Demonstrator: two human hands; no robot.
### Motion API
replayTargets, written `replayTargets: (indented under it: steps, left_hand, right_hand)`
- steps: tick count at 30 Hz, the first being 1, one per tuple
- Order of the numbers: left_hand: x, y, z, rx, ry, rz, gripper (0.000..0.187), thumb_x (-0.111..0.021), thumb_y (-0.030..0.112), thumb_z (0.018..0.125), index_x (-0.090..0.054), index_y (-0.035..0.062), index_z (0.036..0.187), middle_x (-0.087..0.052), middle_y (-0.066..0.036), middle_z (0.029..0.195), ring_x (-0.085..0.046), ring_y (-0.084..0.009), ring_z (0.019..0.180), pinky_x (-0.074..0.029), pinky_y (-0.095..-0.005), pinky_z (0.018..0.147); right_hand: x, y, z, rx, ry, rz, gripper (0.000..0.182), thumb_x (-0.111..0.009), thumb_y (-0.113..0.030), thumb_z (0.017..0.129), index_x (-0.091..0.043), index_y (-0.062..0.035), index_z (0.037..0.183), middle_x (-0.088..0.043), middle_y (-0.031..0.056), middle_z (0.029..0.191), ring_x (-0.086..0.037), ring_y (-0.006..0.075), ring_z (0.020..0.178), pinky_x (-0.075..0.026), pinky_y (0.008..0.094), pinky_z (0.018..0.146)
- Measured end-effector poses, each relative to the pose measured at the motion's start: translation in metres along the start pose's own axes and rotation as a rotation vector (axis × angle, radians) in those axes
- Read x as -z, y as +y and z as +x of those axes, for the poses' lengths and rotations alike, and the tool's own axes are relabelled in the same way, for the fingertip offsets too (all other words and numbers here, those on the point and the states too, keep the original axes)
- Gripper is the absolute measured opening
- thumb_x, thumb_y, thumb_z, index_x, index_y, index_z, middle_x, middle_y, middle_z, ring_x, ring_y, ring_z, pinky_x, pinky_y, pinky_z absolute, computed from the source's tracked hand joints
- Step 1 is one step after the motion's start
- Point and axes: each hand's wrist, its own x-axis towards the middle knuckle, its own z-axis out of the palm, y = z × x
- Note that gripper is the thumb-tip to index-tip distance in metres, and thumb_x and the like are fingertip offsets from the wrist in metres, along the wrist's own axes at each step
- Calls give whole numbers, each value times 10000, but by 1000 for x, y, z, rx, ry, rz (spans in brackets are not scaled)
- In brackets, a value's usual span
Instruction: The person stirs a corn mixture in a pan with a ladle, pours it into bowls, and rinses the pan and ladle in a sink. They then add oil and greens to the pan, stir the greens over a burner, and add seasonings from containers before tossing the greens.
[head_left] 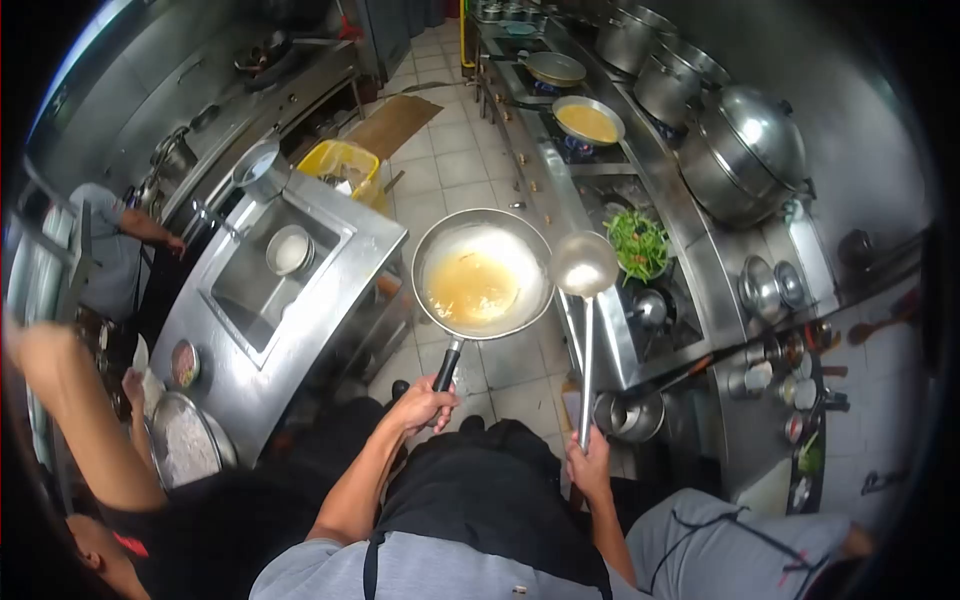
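My left hand (422, 405) is wrapped round the black handle of a frying pan (482, 275), held up over the tiled floor. A thin yellowish layer lies in the middle of the pan. In my right hand (588, 462) is the long metal handle of a ladle (584, 266). Its round bowl is just right of the pan's rim, near the stove edge. Whether the bowl touches the rim I cannot tell.
At the right runs a stove (705, 290) with green vegetables (638, 245), a pan of yellow liquid (588, 122) and large pots (745, 150). A steel sink counter (385, 235) stands left, beside a yellow crate (340, 165). Co-workers are at both sides.
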Motion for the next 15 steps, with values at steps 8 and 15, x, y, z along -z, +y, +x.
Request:
replayTargets:
  steps: [8, 15]
  left_hand:
    - [4, 218, 129, -45, 48, 117, 168, -628, 30, 839, -479, 78, 900, -475, -15, 619, -472, -121, 454, -359, -274, 367]
    - [-35, 442, 266, -79, 29, 209, 161, -620, 17, 837, -482, 67, 902, -462, -5, 588, -438, -108, 414, -341, -265, 346]
  right_hand:
    - [40, -90, 128, -69, -80, 424, 150, -491, 1, 883, -433, -41, 1015, -408, 21, 588, -371, 99, 357, -346, 258, 356]
    - [78, -187, 300, -11, -114, 460, 191, -514, 15, 875, -417, -20, 1036, -432, 30, 587, -413, 106, 372, -364, 270, 380]
